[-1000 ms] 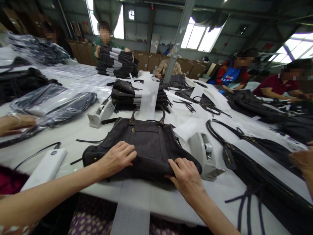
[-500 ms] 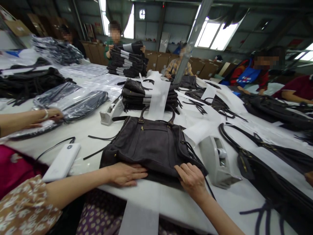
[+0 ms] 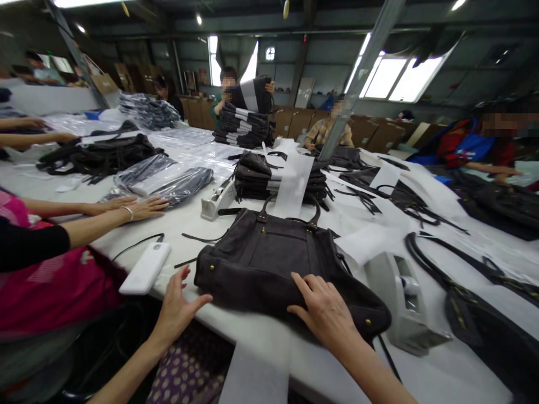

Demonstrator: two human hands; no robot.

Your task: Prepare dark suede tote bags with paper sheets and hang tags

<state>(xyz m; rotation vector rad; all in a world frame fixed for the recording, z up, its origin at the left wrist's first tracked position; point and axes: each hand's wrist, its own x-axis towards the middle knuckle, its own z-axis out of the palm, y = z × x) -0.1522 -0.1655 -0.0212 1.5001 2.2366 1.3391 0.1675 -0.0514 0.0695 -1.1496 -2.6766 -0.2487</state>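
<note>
A dark brown handbag [image 3: 273, 252] lies flat on the white table in front of me, its two handles pointing away. My left hand [image 3: 179, 306] is off the bag, just beyond its near left corner, with thumb and fingers spread and nothing in them. On the bag's near right part rests my right hand [image 3: 322, 306], fingers apart and touching the leather. Brass studs show at both near corners of the bag, and a short zip runs along its upper middle.
Left of the bag lies a white power bank [image 3: 145, 268] with a cable. Tape dispensers [image 3: 402, 303] stand on both sides. Behind is a stack of dark bags [image 3: 256, 177]. A co-worker's hands [image 3: 143, 209] press a plastic-wrapped bag [image 3: 181, 182]. Another bag [image 3: 492, 331] lies at right.
My left hand has lifted off the bag's near edge and moved left, fingers spreading. My right hand has loosened from the edge onto the bag. The view has turned left.
</note>
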